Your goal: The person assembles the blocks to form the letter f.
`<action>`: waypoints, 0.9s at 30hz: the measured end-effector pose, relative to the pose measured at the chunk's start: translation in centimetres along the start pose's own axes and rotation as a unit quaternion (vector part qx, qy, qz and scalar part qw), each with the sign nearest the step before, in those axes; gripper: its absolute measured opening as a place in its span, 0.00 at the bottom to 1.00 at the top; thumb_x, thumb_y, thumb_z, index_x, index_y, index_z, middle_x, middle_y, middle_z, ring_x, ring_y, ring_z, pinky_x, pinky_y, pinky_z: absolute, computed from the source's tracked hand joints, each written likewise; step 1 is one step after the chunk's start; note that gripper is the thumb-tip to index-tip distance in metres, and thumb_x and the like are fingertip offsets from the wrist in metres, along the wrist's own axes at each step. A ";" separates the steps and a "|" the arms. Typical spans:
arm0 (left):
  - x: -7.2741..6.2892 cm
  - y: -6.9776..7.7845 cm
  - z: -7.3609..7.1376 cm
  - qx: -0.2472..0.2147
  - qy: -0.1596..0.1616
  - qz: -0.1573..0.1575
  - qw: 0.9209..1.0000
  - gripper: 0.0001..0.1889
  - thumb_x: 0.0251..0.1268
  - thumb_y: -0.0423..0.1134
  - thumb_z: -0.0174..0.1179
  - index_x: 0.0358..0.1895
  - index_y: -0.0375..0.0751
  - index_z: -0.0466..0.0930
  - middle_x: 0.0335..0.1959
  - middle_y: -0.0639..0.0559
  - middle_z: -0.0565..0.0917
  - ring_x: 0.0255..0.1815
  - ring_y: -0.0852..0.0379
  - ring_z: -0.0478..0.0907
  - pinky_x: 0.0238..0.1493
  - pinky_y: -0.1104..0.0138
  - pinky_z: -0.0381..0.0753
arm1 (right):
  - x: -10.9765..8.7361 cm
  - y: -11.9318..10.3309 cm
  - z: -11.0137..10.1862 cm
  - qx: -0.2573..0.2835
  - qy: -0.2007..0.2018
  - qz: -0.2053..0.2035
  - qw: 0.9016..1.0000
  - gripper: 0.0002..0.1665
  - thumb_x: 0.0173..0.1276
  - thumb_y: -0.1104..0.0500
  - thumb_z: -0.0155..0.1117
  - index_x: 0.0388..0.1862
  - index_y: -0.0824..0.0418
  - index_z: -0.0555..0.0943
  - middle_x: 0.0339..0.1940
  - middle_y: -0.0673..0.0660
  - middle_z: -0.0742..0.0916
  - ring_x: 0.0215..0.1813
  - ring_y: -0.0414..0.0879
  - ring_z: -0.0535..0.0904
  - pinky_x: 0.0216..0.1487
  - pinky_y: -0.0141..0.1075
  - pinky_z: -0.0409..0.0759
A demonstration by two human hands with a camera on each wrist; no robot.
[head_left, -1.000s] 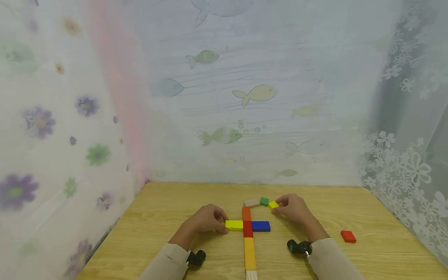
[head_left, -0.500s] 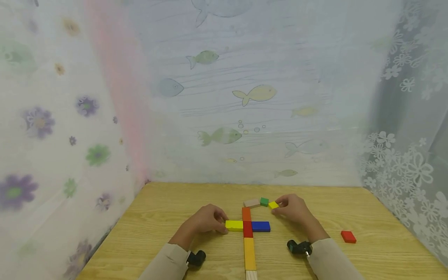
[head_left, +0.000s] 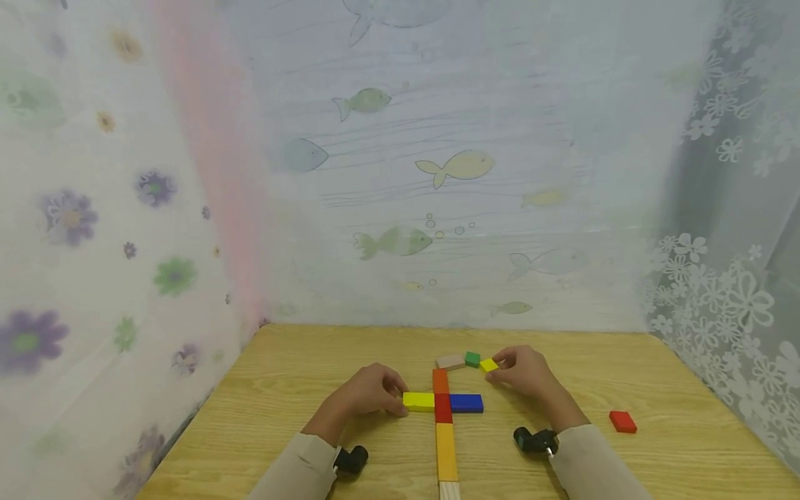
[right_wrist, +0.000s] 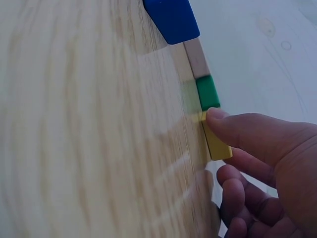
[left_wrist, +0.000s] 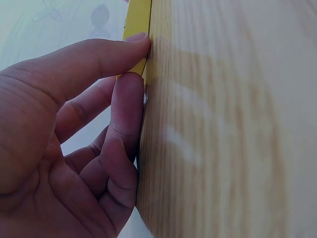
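Observation:
My left hand [head_left: 370,390] pinches the outer end of a long yellow block [head_left: 419,401]; in the left wrist view the thumb lies along its side and a fingertip meets its end. My right hand [head_left: 523,371] holds a small yellow block [head_left: 489,365] between thumb and fingers, its corner close to a green block [head_left: 472,359]. A pale wooden block [head_left: 450,362] lies left of the green one. The long yellow block butts against a dark red block [head_left: 442,408], with a blue block [right_wrist: 174,20] on the opposite side.
An orange block [head_left: 440,380] extends beyond the dark red one, and an amber block [head_left: 446,451] runs toward me, ending at a natural wood block [head_left: 448,491]. A loose red block [head_left: 622,421] lies right of my right forearm. Patterned curtains [head_left: 400,278] surround the wooden table [head_left: 300,347].

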State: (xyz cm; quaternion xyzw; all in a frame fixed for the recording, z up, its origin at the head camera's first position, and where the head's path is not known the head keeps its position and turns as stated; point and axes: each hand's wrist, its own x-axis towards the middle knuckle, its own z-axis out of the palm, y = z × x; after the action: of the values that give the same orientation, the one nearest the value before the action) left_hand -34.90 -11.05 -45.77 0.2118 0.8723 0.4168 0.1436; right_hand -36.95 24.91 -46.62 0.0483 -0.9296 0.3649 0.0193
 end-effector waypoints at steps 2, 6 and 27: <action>0.0 0.0 0.0 0.001 -0.001 0.000 1.000 0.15 0.52 0.39 0.80 0.43 0.48 0.90 0.33 0.54 0.86 0.32 0.56 0.79 0.33 0.63 0.80 | 0.0 0.1 0.0 0.000 -0.001 0.003 1.000 0.27 0.58 0.50 0.82 0.53 0.61 0.88 0.43 0.56 0.88 0.45 0.49 0.83 0.46 0.44 0.84; 0.2 -0.1 0.0 0.004 -0.002 -0.001 1.000 0.15 0.52 0.40 0.81 0.43 0.49 0.90 0.33 0.54 0.85 0.32 0.55 0.79 0.33 0.63 0.80 | -0.1 0.2 -0.1 0.003 -0.006 0.005 1.000 0.27 0.58 0.50 0.82 0.54 0.61 0.88 0.44 0.56 0.88 0.46 0.49 0.83 0.46 0.44 0.84; -0.2 0.3 0.0 0.011 0.005 0.002 1.000 0.15 0.52 0.38 0.80 0.45 0.46 0.90 0.33 0.53 0.84 0.31 0.55 0.78 0.32 0.63 0.79 | -1.0 -0.2 -2.1 -0.048 -0.032 -0.027 0.998 0.29 0.58 0.50 0.81 0.56 0.61 0.86 0.44 0.56 0.88 0.46 0.50 0.83 0.48 0.48 0.84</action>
State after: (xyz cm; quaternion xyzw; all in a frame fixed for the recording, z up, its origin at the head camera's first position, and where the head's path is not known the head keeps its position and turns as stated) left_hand -34.61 -10.99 -45.51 0.2131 0.8769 0.4088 0.1361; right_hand -35.98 26.30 -45.01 0.0836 -0.9446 0.3174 0.0018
